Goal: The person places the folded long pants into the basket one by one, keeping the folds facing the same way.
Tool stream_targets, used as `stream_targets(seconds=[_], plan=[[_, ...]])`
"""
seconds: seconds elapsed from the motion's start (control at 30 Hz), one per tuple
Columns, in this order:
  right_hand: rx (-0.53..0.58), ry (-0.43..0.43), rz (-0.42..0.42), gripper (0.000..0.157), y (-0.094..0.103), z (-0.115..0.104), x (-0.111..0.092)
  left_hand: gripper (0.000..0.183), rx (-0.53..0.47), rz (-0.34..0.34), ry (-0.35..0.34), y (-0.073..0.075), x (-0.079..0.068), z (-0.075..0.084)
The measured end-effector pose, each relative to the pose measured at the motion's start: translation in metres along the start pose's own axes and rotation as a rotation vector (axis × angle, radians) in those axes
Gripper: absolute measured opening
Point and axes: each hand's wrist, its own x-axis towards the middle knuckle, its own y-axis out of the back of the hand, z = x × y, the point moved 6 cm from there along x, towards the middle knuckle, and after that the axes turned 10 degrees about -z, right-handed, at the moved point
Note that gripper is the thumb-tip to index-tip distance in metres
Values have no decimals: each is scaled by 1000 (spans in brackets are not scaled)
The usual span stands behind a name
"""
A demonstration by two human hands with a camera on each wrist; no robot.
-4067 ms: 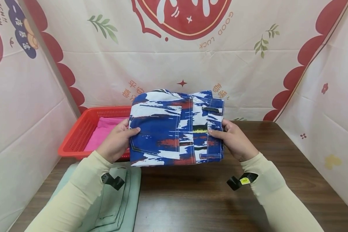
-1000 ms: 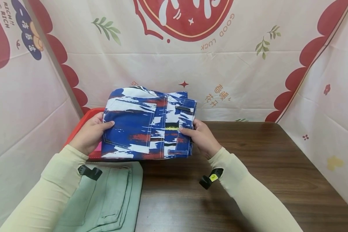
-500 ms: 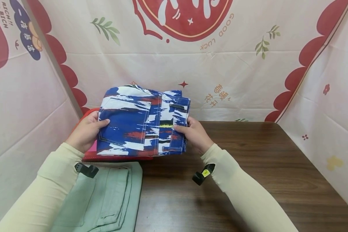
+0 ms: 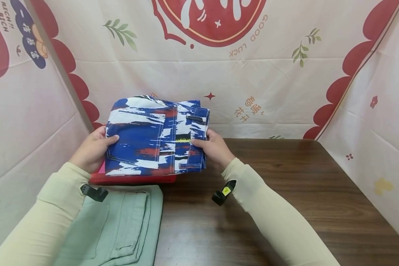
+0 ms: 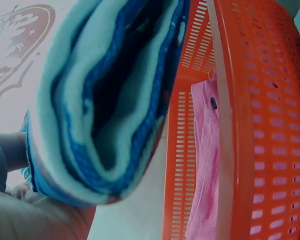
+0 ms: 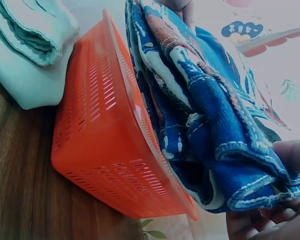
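A folded pair of patterned jeans [image 4: 136, 140], blue, white and red, is held up flat between both hands over the red plastic basket [image 4: 133, 179]. My left hand [image 4: 89, 149] grips the left folded edge, thumb on top and fingers behind. At the waistband end, my right hand [image 4: 219, 147] pinches the edge with its thumb over the belt-loop side. The stacked fold layers show in the left wrist view. Inside the basket lies a folded pink garment [image 5: 205, 165], mostly hidden by the jeans in the head view.
Folded pale green trousers [image 4: 119, 225] lie on the wooden table [image 4: 269, 207] in front of the basket, partly under the left forearm. A printed cloth curtain [image 4: 269, 81] stands behind the table, and more cloth walls both sides.
Both hands have carried the jeans leftward, from beside the basket to over it, and slightly up in the head view. The grip looks the same, and the green trousers have stayed put.
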Motion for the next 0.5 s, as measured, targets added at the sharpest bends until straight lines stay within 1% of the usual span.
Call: stream_targets(seconds=[0.13,0.3,0.37,0.43,0.5], plan=[[-27,-6,7,49,-4,-3,4,20,-10,3,-1,5,0,0],[-53,-9,12,48,-9,-7,8,19,-47,10,-6,11,1,1],[-52,-10,11,48,-11,-8,10,19,-41,16,-8,15,2,2],[-44,-11,13,47,-14,-9,12,23,-16,18,-6,18,1,3],[-35,-13,15,46,-16,-8,15,34,10,23,1,21,1,5]])
